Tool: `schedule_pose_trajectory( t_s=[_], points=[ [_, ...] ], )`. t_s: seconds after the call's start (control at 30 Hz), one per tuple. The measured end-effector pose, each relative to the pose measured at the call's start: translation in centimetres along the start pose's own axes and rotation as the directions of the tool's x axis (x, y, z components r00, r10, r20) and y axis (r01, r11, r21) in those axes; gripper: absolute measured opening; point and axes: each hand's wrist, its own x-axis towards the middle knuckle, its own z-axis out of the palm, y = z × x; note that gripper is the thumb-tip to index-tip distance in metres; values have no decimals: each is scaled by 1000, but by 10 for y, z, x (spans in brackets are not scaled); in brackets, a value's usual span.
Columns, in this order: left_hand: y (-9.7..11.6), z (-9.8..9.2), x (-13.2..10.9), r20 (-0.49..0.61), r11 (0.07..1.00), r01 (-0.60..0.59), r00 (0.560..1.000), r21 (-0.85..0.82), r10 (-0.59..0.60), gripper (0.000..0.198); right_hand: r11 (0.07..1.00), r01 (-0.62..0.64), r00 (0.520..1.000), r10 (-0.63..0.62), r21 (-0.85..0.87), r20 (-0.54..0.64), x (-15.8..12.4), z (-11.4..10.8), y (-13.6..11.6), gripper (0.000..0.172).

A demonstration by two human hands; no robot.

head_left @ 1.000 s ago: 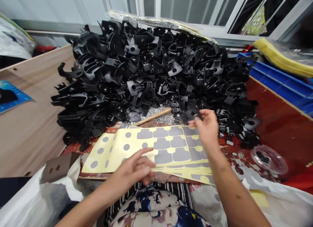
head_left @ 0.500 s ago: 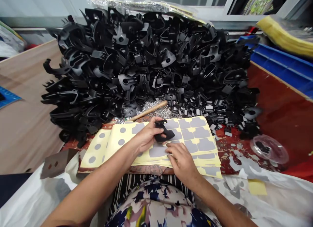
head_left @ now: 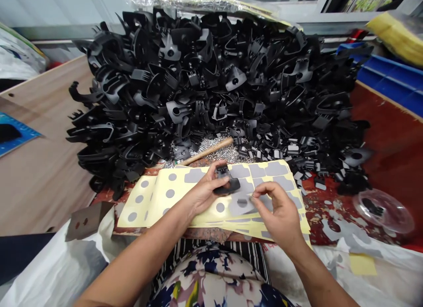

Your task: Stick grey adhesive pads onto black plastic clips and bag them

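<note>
Black part in hand: a black plastic part (head_left: 233,185) is held above the sticker sheets (head_left: 190,196), in front of the seated person; its broad end points to the person's right, presumably to leave that face reachable.
Left hand: the left hand (head_left: 205,190) is clamped on the part at its toothed end, thumb across the top, apparently to steady it.
Grey piece: a thin grey piece (head_left: 235,207) lies over the top sheet just below the part, its right edge at the fingertips; it looks lifted there, though blur hides how much.
Right hand: the right hand (head_left: 279,212) has thumb and forefinger pinched together on that edge, a light hold that I judge suits something thin. The two hands are apart.
Sheets: stacked and slightly fanned along the near edge of the bench (head_left: 313,205), likely so that the cut shapes lie within short reach.
Wooden rod: a wooden rod (head_left: 209,151) rests aslant on loose metal pins (head_left: 228,157), behind the sheets; its use cannot be told.
Heap: a tall pile of black parts (head_left: 176,110) fills the back of the bench, seemingly pushed there to free the front edge.
Right side: small clips (head_left: 292,149) lie loose near the sheets; a clear dish (head_left: 395,216) contains black pieces; a blue crate (head_left: 390,84) stands beyond.
</note>
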Motion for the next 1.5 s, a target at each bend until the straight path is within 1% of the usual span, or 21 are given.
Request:
schedule_pose_trajectory(
  t_s=[0.03, 0.07, 0.17, 0.27, 0.37, 0.43, 0.53, 0.67, 0.87, 1.03, 1.2, 1.3, 1.4, 1.47, 1.5],
  points=[
    [0, 0, -5, 32, 998, 25, 999, -54, -23, 63, 1000, 9, 998, -8, 21, -60, 6, 4, 7, 12],
    [1, 0, -10, 59, 994, 55, 997, -97, -49, 58, 998, 8, 997, -4, 58, -83, 11, 8, 14, 14],
    [0, 0, -21, 113, 980, 125, 988, -157, -108, 48, 988, -5, 996, 19, 154, -88, 19, 18, 22, 14],
    [0, -4, -26, 99, 981, 110, 990, -159, -95, 48, 982, 4, 993, 19, 191, -118, 17, 19, 19, 14],
    [0, -10, -28, 107, 980, 82, 992, -179, -63, 51, 983, 25, 986, 5, 180, -166, 12, 18, 17, 14],
    [-2, -12, -29, 130, 973, 81, 990, -214, -54, 46, 987, 18, 989, 6, 162, -150, 9, 22, 18, 12],
    [-7, -9, -31, 160, 964, 75, 987, -257, -34, 38, 990, 1, 994, 13, 139, -106, 8, 32, 21, 9],
    [-12, -2, -34, 181, 954, 72, 983, -291, -19, 39, 995, -13, 995, 22, 100, -94, 9, 43, 25, 8],
    [-12, 0, -36, 143, 958, 61, 990, -281, -21, 41, 998, -21, 995, 26, 61, -92, 9, 45, 28, 7],
    [-13, -1, -35, 162, 958, 50, 987, -283, -4, 38, 1000, -4, 997, 6, 21, -80, 8, 45, 32, 6],
    [-14, -2, -36, 166, 959, 50, 986, -279, -4, 38, 998, 54, 996, -56, -30, -65, 7, 46, 36, 5],
    [-12, -2, -37, 164, 957, 52, 986, -285, -5, 38, 993, 100, 993, -104, -64, -61, 6, 46, 33, 6],
    [-12, 0, -39, 160, 964, 44, 987, -262, -1, 49, 977, 164, 983, -173, -134, -56, 5, 46, 26, 8],
    [-15, 3, -40, 140, 982, -7, 990, -191, 35, 60, 952, 223, 969, -239, -210, -55, 2, 48, 23, 9],
    [-18, 5, -40, 114, 988, -50, 991, -145, 67, 62, 935, 257, 959, -278, -245, -56, 0, 49, 23, 12]
  ],
)
